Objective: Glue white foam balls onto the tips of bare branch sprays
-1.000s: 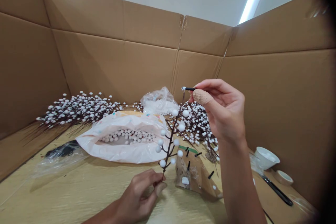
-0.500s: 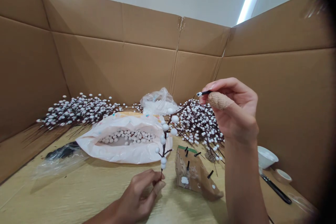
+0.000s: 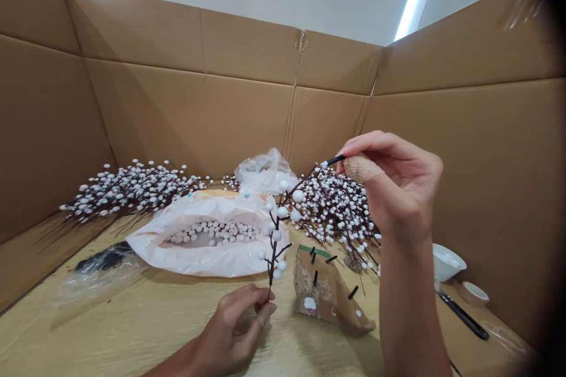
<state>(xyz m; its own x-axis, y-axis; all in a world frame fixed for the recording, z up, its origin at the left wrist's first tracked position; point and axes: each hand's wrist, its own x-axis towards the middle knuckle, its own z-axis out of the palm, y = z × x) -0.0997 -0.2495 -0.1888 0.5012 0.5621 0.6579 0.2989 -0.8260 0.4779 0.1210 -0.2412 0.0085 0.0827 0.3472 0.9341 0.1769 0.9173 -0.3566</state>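
Observation:
Between thumb and fingers, my left hand (image 3: 241, 327) pinches the lower stem of an artificial berry branch (image 3: 273, 241), dark brown with white berries. The branch stands upright, its top bending to the right. Higher up, my right hand (image 3: 393, 179) pinches a short black stick (image 3: 335, 160), its white-coated end pointing left at the tip of the branch. Whether that end touches the twig I cannot tell. A beige wrap covers the right thumb. Below stands a cardboard block (image 3: 329, 288) with several black sticks poked into it and white smears on its face.
An open white bag (image 3: 203, 265) of white berries lies left of centre. Finished-looking berry branches are heaped at left (image 3: 128, 188) and right (image 3: 336, 206). A clear bag (image 3: 267, 171) sits behind. At right are a white bowl (image 3: 448, 262), tape roll (image 3: 474, 293) and black-handled cutter (image 3: 464, 315).
My right hand has brought the black stick's white end left and slightly down to the branch tip. The branch has turned a little in my left hand.

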